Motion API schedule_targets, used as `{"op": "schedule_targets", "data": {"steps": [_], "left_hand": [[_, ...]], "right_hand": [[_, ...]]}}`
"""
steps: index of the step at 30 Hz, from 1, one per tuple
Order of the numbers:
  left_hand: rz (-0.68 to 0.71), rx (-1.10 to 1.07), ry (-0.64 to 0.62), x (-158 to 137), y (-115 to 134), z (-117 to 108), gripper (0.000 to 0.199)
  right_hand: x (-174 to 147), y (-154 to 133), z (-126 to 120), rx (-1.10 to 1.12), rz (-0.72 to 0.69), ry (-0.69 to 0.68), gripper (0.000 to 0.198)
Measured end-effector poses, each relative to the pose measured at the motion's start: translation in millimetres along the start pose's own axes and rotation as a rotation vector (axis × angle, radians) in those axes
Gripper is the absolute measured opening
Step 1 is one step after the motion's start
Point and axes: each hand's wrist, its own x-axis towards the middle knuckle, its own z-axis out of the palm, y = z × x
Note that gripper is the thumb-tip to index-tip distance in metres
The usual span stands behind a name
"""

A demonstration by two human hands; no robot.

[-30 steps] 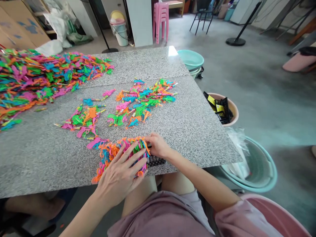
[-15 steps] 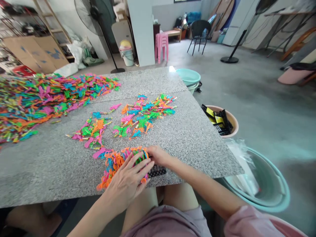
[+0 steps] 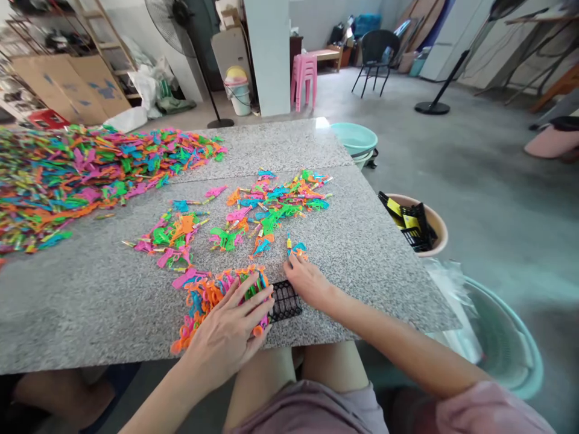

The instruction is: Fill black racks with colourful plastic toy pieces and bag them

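Observation:
My left hand (image 3: 233,322) lies with fingers spread across a packed row of small bright plastic toys (image 3: 203,295) with orange round ends. They stand at the left part of a black plastic rack (image 3: 286,299), whose right part shows bare lattice. Just beyond the rack, my right hand (image 3: 310,280) has its fingers closed at a blue and orange plastic toy (image 3: 298,248) with a yellow-banded blue tip pointing away. Fingers partly hide this toy; whether it is one or two I cannot tell. Loose toys of the same sort lie in a left pile (image 3: 174,232) and a right pile (image 3: 275,202).
A large heap of toys (image 3: 90,175) covers the far left of the speckled stone table (image 3: 362,277). Right of the table stand a tub with black racks (image 3: 414,226), a green basin (image 3: 511,337) with plastic bags and a mint basin (image 3: 355,140). Someone's leg (image 3: 63,395) shows below left.
My right hand has moved from the end of the toy row, out to the right and away, and now has a blue and orange toy at its fingertips. My left hand stays on the row.

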Motion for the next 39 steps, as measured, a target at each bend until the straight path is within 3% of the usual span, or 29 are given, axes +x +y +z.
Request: {"op": "schedule_targets", "data": {"steps": [5, 8, 10, 13, 16, 18, 20, 23, 25, 28, 33, 39], "left_hand": [[-0.018, -0.02, 0.015, 1, 3, 2, 0.032], [-0.03, -0.028, 0.008, 1, 5, 2, 0.03], [-0.029, -0.033, 0.01, 1, 5, 2, 0.029], [-0.026, -0.04, 0.021, 1, 5, 2, 0.03], [-0.024, -0.05, 0.02, 1, 4, 2, 0.03], [-0.017, -0.057, 0.017, 1, 4, 2, 0.03], [-0.016, -0.058, 0.014, 1, 4, 2, 0.03], [-0.026, -0.06, 0.01, 1, 4, 2, 0.031], [-0.03, -0.066, 0.011, 2, 4, 1, 0.031], [-0.036, -0.071, 0.018, 2, 5, 2, 0.032], [-0.027, -0.084, 0.023, 1, 4, 3, 0.031], [-0.074, -0.14, 0.004, 4, 7, -1, 0.052]], "right_hand": [[27, 48, -7, -0.115, -0.186, 0.044, 0.031], [45, 66, -6, -0.105, -0.366, 0.005, 0.024], [46, 77, -11, -0.065, -0.387, -0.026, 0.02], [29, 100, -24, 0.029, -0.219, -0.015, 0.02], [-3, 111, -30, 0.268, 0.102, 0.064, 0.01], [-28, 96, -23, 0.619, 0.305, 0.092, 0.013], [-50, 61, -7, 1.07, 0.417, 0.059, 0.027], [-72, -2, 17, 1.556, 0.376, -0.02, 0.03], [-77, -34, 25, 1.651, 0.356, 0.015, 0.025], [-75, -58, 27, 1.468, 0.404, 0.107, 0.011], [-61, -63, 22, 0.915, 0.354, 0.148, 0.004], [-49, -77, 6, 0.549, 0.254, -0.004, 0.01]]}}
